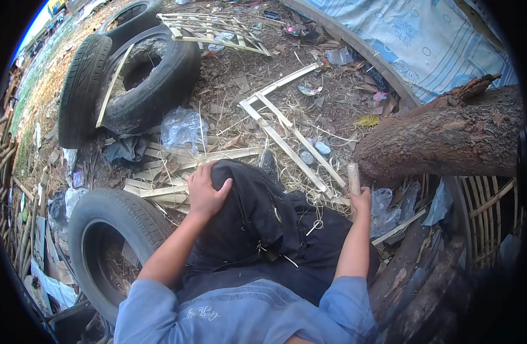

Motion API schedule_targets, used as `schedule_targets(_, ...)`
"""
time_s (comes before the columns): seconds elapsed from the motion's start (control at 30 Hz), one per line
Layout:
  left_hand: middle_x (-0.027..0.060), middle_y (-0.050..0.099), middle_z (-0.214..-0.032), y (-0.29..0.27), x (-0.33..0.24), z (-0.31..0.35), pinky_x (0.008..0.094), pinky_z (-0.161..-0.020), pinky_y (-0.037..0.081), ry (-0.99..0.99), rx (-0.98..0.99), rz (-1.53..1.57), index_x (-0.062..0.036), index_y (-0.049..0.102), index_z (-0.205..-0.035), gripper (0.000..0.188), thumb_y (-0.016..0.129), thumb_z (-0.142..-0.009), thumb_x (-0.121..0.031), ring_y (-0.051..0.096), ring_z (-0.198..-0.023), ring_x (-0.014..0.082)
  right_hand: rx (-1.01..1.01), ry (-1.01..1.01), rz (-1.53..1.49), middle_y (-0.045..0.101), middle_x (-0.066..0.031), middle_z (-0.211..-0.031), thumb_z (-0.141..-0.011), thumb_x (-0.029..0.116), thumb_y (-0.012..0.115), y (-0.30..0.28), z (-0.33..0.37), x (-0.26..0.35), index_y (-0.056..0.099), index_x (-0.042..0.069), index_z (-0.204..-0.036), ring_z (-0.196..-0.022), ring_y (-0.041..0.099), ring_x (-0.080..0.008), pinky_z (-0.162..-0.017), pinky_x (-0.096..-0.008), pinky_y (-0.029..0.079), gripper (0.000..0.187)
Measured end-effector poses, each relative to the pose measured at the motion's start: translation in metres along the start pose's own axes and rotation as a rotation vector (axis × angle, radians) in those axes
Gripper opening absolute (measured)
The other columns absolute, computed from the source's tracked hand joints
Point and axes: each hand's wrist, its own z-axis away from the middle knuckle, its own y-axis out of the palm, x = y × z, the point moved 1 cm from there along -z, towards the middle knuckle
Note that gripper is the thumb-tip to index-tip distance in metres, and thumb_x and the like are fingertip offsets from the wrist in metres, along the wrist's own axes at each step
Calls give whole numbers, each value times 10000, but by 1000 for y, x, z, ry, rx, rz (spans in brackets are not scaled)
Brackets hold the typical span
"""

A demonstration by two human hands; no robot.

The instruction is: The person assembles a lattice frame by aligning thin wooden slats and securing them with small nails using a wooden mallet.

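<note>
1. Head view, nearest: blue sleeves and a dark cloth (257,229) over the lap.
2. Left hand (205,192) rests flat on the cloth-covered knee, fingers slightly apart.
3. Right hand (361,200), fingers wrapped tight, holds an upright bamboo piece (353,178) beside the log (441,137).
4. Advisable: a firm grip, the left hand bracing the knee.
5. Split bamboo strips (292,143) and tyres (143,80) lie beyond.
</note>
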Motion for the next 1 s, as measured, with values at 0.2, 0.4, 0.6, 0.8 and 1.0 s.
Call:
schedule_targets(0.2,164,573,-1194,2,-5,-7,455,-1056,324,-13,40,23,-65,544,-1271,623,719,-779,-404,528,-1169,336,-56,-15,7,636,-228,-1192,-637,214,858,-2,1,-3,528,-6,-1253,-1120,617,-362,-979,-413,480,733)
schedule_targets(0.4,158,557,-1252,-8,-12,-38,468,-1080,309,-19,199,48,-73,542,-1272,618,727,-740,-330,510,-1211,332,-166,-236,127,566,-206,-1234,-725,224,797,-21,43,59,495,60,-1298,-1164,548,-388,-988,-476,446,669)
schedule_targets(0.6,172,471,-1418,12,-11,-114,438,-1121,356,103,899,289,-120,383,-1457,882,760,-659,-143,440,-1359,309,-55,-787,-22,543,-173,-1219,-777,157,744,23,74,168,521,47,-1282,-1169,519,-367,-1025,-471,402,563)
schedule_targets(0.8,170,539,-1357,112,66,-192,432,-1049,453,-422,1434,1137,-54,138,-1558,873,689,-911,-257,565,-1231,274,110,-995,-125,536,-188,-1240,-794,187,726,94,64,316,499,30,-1298,-1199,512,-366,-1031,-461,408,574)
schedule_targets(1.0,166,663,-1026,167,58,-251,311,-598,586,-694,872,825,45,370,-1373,677,610,-959,-434,696,-721,204,-1,-904,47,561,-207,-1212,-822,151,654,167,-15,403,508,11,-1269,-1149,554,-351,-993,-466,429,491)
